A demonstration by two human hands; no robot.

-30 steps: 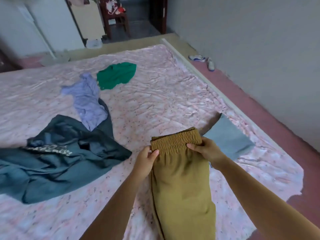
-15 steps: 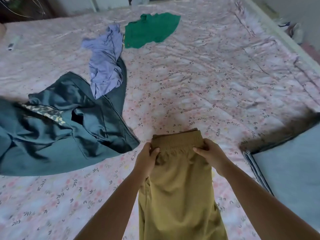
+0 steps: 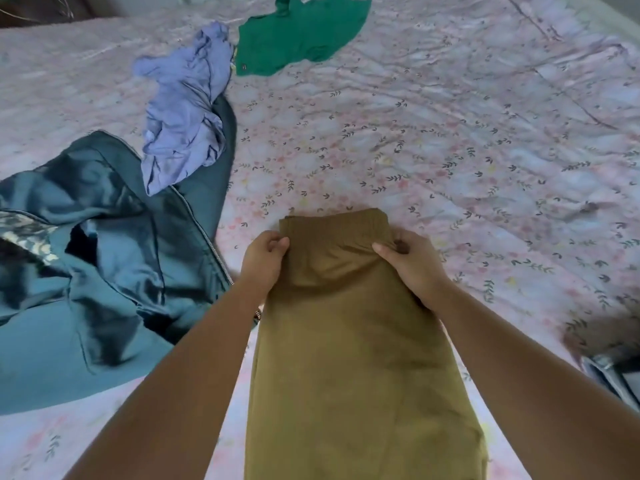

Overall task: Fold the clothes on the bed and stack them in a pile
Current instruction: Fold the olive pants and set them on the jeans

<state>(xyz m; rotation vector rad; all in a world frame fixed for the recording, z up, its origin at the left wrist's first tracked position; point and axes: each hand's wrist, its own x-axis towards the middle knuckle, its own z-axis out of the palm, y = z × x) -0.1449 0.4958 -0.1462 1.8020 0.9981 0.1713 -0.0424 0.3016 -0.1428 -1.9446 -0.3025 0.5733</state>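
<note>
A crumpled teal jacket (image 3: 104,268) lies left of the arms, a lilac garment (image 3: 183,109) partly on it, a green shirt (image 3: 301,29) beyond; what seems a folded grey piece (image 3: 616,375) shows at the right edge. On the floral sheet (image 3: 450,133), olive trousers (image 3: 356,341) run lengthwise from the person, elastic waistband farthest. The left hand (image 3: 265,258) and right hand (image 3: 412,261) pinch its corners.

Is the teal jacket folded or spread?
Spread: the teal jacket lies rumpled and open on the bedsheet, zipper edge exposed, no neat folds.
</note>
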